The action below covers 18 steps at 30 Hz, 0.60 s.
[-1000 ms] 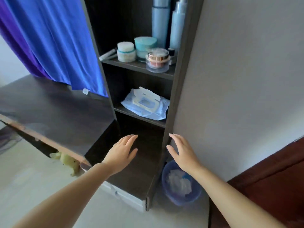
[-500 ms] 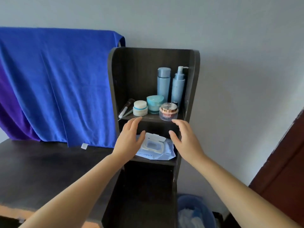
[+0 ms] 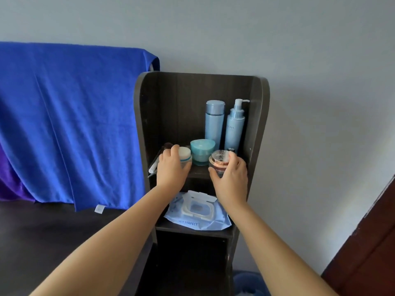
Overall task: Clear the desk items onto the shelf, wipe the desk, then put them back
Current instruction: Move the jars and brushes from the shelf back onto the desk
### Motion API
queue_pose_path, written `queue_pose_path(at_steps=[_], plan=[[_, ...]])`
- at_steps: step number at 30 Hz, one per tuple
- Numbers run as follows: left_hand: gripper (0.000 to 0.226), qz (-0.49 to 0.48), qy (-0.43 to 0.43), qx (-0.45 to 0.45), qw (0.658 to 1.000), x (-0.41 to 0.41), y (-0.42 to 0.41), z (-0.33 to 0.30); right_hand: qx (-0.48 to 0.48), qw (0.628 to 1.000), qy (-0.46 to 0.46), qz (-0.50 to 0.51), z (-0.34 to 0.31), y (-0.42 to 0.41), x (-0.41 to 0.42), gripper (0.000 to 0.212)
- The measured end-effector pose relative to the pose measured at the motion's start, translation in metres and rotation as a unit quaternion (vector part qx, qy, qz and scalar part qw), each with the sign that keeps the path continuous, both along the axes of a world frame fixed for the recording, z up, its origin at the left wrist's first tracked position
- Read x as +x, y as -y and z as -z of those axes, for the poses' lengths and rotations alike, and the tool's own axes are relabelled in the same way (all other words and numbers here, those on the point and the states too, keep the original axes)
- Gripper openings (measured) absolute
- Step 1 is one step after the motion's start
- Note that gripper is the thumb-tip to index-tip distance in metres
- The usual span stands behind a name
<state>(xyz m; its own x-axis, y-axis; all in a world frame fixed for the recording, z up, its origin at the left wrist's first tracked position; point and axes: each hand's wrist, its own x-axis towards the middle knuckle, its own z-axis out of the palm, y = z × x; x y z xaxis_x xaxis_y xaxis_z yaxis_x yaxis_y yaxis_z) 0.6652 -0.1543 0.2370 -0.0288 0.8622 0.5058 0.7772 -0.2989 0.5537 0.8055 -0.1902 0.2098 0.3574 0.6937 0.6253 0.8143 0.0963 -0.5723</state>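
Note:
A dark wooden shelf unit (image 3: 259, 124) stands against the wall. Its upper shelf carries two tall pale blue bottles (image 3: 214, 121), a teal jar (image 3: 202, 150), a white jar (image 3: 185, 155) and a clear pink jar with a gold lid (image 3: 220, 160). My left hand (image 3: 171, 167) curls around the white jar. My right hand (image 3: 232, 176) wraps the pink jar. Both jars rest on the shelf. A brush and a tube (image 3: 155, 163) lie at the shelf's left edge. A blue wet-wipe pack (image 3: 198, 212) lies on the middle shelf.
The dark desk (image 3: 53, 236) stretches to the left of the shelf. A blue cloth (image 3: 70, 124) hangs behind it over a purple one (image 3: 10, 184). A blue bin (image 3: 248, 283) sits on the floor at the lower right, beside a brown door (image 3: 367, 242).
My view has risen from the floor to the shelf. Both hands have moved up from the lower shelf level and closed on the two jars on the upper shelf.

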Motion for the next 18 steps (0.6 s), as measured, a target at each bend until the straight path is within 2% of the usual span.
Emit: queue_pose_path(at_steps=[4,8,12,18], plan=[[0.054,0.023,0.001,0.036,0.999,-0.006,0.002,0.002,0.032,0.999,-0.031,-0.025,0.001,0.003,0.0,0.066],[0.053,0.068,0.039,0.095,0.992,-0.015,0.02,0.003,0.07,0.988,-0.087,-0.107,0.003,0.02,0.0,0.067],[0.052,0.131,0.065,0.142,0.979,-0.047,0.051,0.018,0.088,0.978,-0.096,-0.166,0.01,0.044,-0.015,0.069],[0.052,0.142,-0.017,0.112,0.983,-0.148,0.067,0.083,0.04,0.965,-0.076,-0.249,0.051,0.064,-0.078,0.069]])
